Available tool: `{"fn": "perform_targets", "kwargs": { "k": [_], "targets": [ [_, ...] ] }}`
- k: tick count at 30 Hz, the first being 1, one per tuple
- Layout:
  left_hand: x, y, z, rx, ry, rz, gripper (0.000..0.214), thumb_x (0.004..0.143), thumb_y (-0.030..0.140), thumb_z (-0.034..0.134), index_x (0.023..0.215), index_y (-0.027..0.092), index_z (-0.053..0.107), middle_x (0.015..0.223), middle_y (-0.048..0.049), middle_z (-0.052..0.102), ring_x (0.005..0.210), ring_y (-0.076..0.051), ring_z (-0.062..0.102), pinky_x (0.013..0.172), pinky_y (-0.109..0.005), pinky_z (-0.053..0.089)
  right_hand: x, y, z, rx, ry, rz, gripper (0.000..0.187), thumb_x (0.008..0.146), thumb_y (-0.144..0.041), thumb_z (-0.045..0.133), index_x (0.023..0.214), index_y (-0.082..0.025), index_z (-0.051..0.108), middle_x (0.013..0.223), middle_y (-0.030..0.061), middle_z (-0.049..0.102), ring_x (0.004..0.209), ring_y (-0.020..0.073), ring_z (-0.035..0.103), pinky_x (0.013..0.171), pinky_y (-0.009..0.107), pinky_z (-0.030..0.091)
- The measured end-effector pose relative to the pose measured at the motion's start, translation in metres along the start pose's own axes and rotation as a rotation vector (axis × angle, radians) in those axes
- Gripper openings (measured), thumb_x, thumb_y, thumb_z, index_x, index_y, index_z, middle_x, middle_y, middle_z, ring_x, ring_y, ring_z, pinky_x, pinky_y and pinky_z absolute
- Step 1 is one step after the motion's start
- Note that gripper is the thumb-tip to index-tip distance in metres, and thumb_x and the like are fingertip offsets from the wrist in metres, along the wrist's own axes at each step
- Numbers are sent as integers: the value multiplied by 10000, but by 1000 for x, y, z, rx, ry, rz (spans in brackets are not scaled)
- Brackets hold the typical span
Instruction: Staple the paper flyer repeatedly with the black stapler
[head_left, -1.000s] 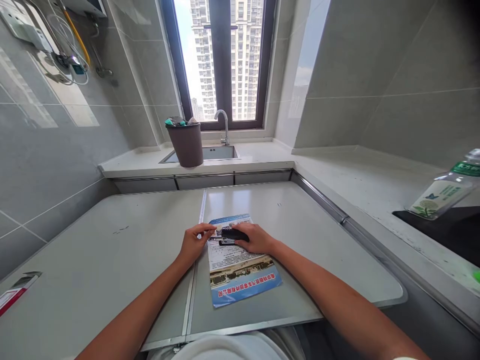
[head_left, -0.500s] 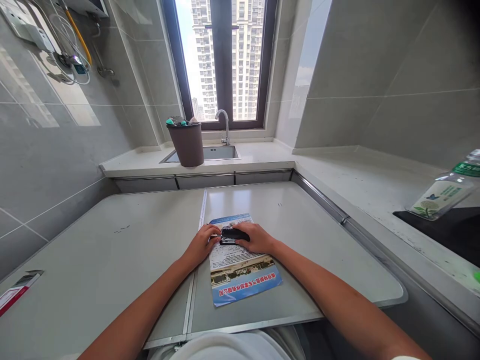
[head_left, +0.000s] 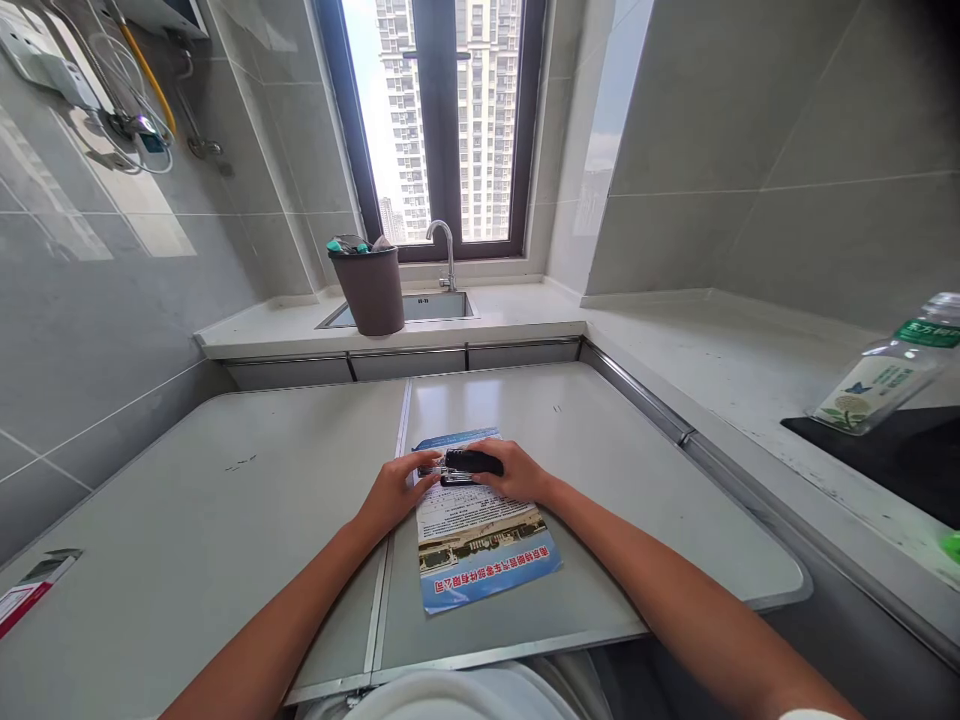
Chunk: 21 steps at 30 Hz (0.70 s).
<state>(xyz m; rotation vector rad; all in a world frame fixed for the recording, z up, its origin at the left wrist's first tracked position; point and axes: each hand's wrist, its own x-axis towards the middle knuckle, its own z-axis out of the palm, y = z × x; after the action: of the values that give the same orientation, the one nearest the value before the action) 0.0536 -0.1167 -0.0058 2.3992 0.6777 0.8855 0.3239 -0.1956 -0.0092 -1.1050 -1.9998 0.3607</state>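
A blue and white printed leaflet [head_left: 480,545] lies flat on the grey table [head_left: 225,500], near its middle seam. A black stapler [head_left: 471,464] sits across the leaflet's upper part. My right hand [head_left: 517,473] is wrapped over the stapler from the right. At the stapler's left end, my left hand [head_left: 394,493] has its fingers bent, with the fingertips resting on the leaflet's left edge.
A brown bin [head_left: 370,285] stands by the sink [head_left: 420,306] and tap [head_left: 444,250] under the window. A plastic bottle [head_left: 885,370] lies on the right counter over a dark hob [head_left: 885,460]. A red and white packet [head_left: 30,590] lies at the table's left edge.
My left hand moved in from the leaflet's edge to the stapler's left end. The stapler and right hand have stayed about where they were. The view shifted slightly.
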Motion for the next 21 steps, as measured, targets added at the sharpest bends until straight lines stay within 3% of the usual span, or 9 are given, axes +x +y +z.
{"fn": "perform_targets", "kwargs": {
  "k": [8, 13, 17, 21],
  "targets": [
    [1, 4, -12, -5, -17, 40, 208, 955, 415, 664, 1016, 279, 810, 1092, -68, 794, 999, -249, 743, 939, -401, 584, -1, 6, -19, 76, -23, 5, 433, 863, -356, 761, 1252, -187, 675, 1123, 114, 744, 995, 266, 701, 883, 394, 550],
    [1, 8, -17, -34, -43, 52, 198, 973, 400, 637, 973, 267, 783, 1055, -69, 794, 1008, -249, 727, 949, -406, 562, 1, 5, -29, 254, -23, 71, 477, 847, -460, 776, 1221, -174, 696, 1092, 97, 746, 954, 247, 704, 813, 342, 552],
    [-5, 13, -9, -87, -34, -6, 273, 879, 445, 756, 1072, 260, 698, 1085, -55, 761, 1040, -251, 692, 951, -402, 543, 4, -2, -20, 316, -102, -15, 523, 834, -524, 786, 1215, -176, 703, 1055, 93, 743, 918, 234, 692, 801, 334, 538],
    [-9, 15, 2, -116, -79, 37, 258, 842, 398, 796, 998, 238, 668, 1013, -36, 728, 992, -228, 663, 925, -364, 520, 5, -10, -4, 282, -177, -105, 507, 849, -546, 764, 1195, -179, 705, 985, 79, 731, 890, 226, 670, 811, 341, 527]
  ]
}}
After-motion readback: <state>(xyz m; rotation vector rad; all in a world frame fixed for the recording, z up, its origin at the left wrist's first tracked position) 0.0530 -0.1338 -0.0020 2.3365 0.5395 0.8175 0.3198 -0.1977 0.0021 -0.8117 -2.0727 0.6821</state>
